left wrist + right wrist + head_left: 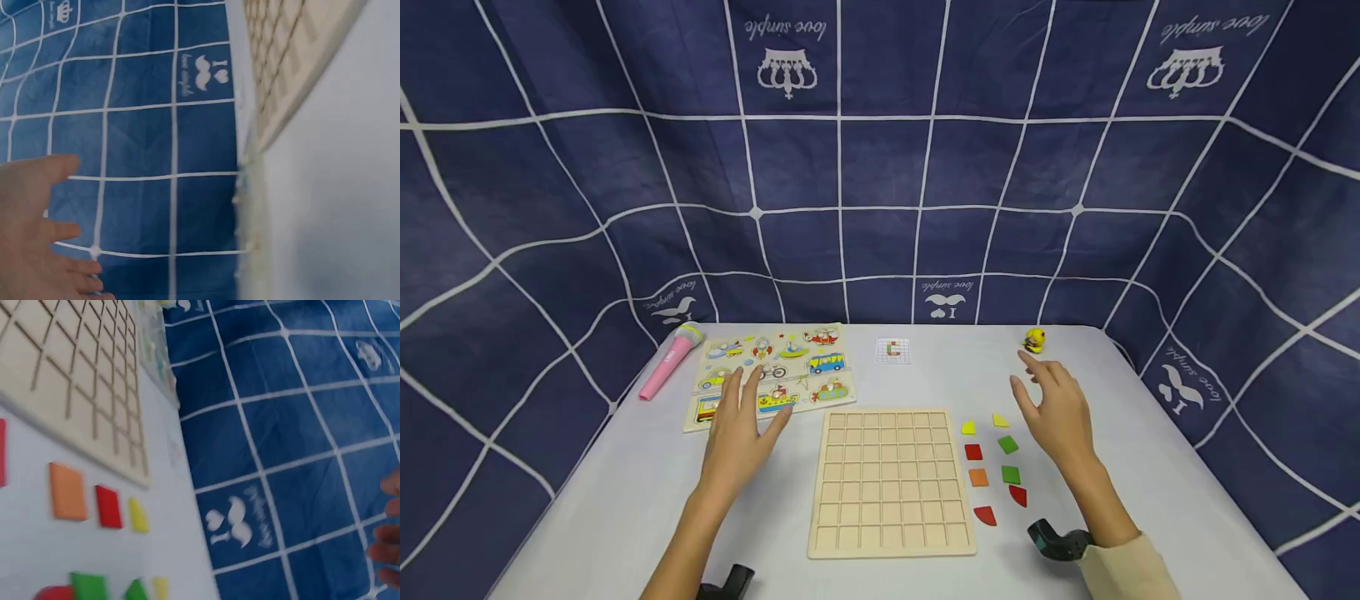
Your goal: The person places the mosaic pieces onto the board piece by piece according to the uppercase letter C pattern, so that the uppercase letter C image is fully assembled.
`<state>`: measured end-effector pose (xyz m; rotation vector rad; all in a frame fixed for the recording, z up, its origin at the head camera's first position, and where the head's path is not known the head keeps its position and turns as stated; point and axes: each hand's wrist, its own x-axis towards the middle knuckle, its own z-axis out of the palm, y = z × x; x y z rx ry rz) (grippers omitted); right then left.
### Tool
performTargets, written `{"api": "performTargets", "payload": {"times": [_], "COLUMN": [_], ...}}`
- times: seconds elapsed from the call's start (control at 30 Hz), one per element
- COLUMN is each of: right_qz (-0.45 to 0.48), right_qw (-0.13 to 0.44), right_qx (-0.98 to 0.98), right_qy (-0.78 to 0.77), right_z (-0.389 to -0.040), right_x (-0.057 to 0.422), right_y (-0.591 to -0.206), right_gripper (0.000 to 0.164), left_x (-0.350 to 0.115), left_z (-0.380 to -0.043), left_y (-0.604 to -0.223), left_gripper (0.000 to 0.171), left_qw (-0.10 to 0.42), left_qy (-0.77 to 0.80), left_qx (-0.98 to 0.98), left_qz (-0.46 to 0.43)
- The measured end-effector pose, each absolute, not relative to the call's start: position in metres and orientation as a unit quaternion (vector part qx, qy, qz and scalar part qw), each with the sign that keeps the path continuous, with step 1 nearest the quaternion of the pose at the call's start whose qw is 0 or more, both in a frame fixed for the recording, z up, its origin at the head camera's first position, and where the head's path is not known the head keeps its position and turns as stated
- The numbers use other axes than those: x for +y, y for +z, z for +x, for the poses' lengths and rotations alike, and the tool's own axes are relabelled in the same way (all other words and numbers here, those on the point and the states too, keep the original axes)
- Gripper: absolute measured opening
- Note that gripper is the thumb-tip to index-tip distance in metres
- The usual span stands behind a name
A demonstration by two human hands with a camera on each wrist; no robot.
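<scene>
Both hands are held above the white table, fingers spread and holding nothing. My left hand is nearest the vehicle puzzle board, overlapping its lower part in the head view. My right hand is to the right of the loose coloured pieces, the fingertips toward a small yellow figure. Between the hands lies a wooden grid board with bare cells. Beside it are a red square, an orange square, green pieces, yellow pieces and red quarter-rounds.
A small printed card with a coloured pattern lies behind the grid board. At the far left edge is a pink toy microphone. Dark blue checked cloth hangs around the back and sides of the table. Black bands circle the wrists.
</scene>
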<state>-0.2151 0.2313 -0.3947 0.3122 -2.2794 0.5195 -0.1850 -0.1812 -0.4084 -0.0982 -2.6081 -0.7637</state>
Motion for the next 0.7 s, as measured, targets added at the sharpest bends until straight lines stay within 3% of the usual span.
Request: {"api": "performTargets", "payload": {"times": [0.13, 0.27, 0.47, 0.7], "right_qz": [0.096, 0.037, -0.031, -0.035], "right_qw": [0.386, 0.357, 0.274, 0.165], "right_qx": [-0.892, -0.906, -0.927, -0.940], "right_qy": [0.212, 0.224, 0.254, 0.295], "right_z": [-0.214, -0.215, -0.220, -0.235], "right_x": [0.241, 0.250, 0.266, 0.275], "right_y": [-0.412, -0.433, -0.470, -0.503], "right_gripper": [0.040, 0.041, 0.041, 0.041], "left_x": [-0.176, -0.171, -0.170, -0.169], "left_z": [-0.181, -0.181, -0.185, -0.181], "left_y": [-0.430, -0.457, -0.498, -0.514], "left_gripper": [0.072, 0.071, 0.073, 0.078], "left_qw": [0.212, 0.175, 0.088, 0.014], "left_qy": [-0.334, -0.381, -0.404, -0.403], "left_qx": [-0.918, -0.906, -0.906, -0.908], "left_qz": [-0.037, -0.057, -0.091, -0.114]}}
